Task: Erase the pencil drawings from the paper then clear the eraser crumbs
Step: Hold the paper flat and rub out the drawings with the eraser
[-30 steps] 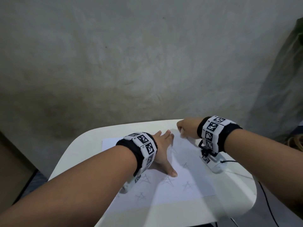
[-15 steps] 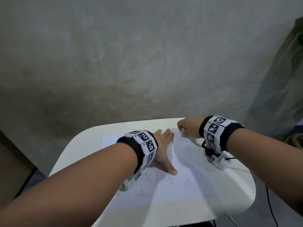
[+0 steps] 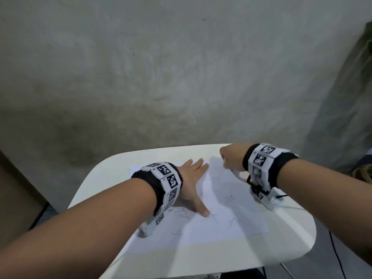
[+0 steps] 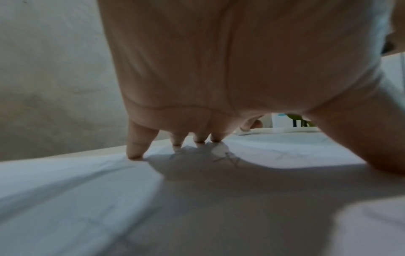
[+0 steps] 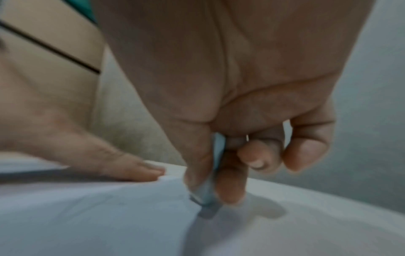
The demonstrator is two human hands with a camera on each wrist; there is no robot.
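A white sheet of paper [image 3: 231, 216] with several faint pencil star drawings [image 3: 230, 198] lies on the white table [image 3: 285, 246]. My left hand [image 3: 193, 178] lies flat on the paper with fingers spread, pressing it down; its fingertips [image 4: 134, 154] touch the sheet. My right hand [image 3: 231, 158] is at the paper's far right corner and pinches a small white eraser [image 5: 208, 194] between thumb and fingers, its lower end on the paper [image 5: 98, 216]. In the head view the eraser is mostly hidden by the hand.
The rounded table edge [image 3: 310, 224] is close on the right and front. A grey wall [image 3: 181, 77] rises right behind the table. A thin black cable [image 3: 338, 256] hangs off the right side. A dark cloth [image 3: 358, 97] hangs at far right.
My right hand has shifted slightly along the paper's far edge with the eraser held down. The left hand has stayed flat on the sheet.
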